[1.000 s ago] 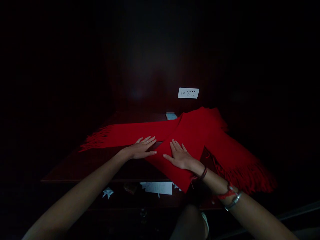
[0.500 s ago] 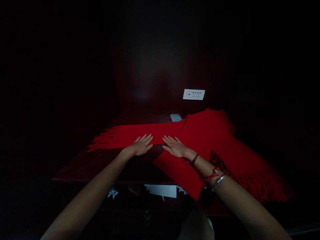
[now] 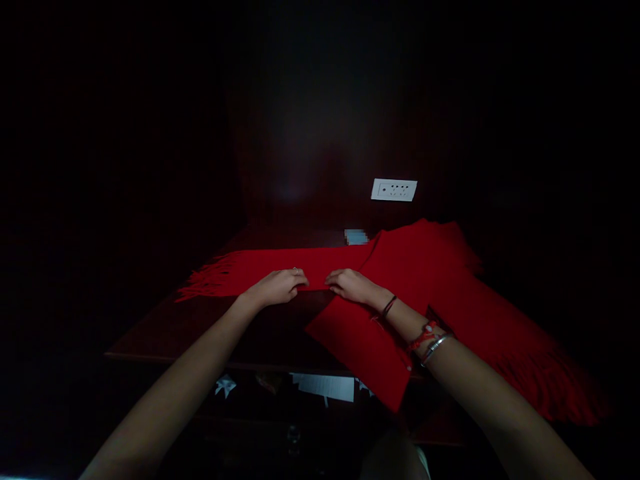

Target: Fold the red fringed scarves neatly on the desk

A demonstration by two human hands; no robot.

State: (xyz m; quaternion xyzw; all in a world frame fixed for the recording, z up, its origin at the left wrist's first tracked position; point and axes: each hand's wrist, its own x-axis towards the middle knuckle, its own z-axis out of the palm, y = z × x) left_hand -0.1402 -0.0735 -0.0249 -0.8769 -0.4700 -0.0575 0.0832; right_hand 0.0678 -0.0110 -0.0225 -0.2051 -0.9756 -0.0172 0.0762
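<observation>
A red fringed scarf lies across the dark table, with one narrow flat length running left to a fringed end. My left hand, a ring on one finger, has its fingers curled down with the thumb on the near edge of that flat length. A short gap to the right, my right hand pinches the same edge, fingers bent over the cloth. The rest of the scarf is heaped and folded on the right. One folded part hangs over the table's front edge, below my right wrist.
On the back wall is a white power socket. A small pale item, blurred out, sits behind the scarf. Under the tabletop, papers and a silvery star-shaped piece show in an open shelf. The surroundings are very dark.
Both hands lay flat with fingers spread on the scarf; now their fingers are curled in at its near edge. The scarf lies almost the same, and the view has shifted slightly.
</observation>
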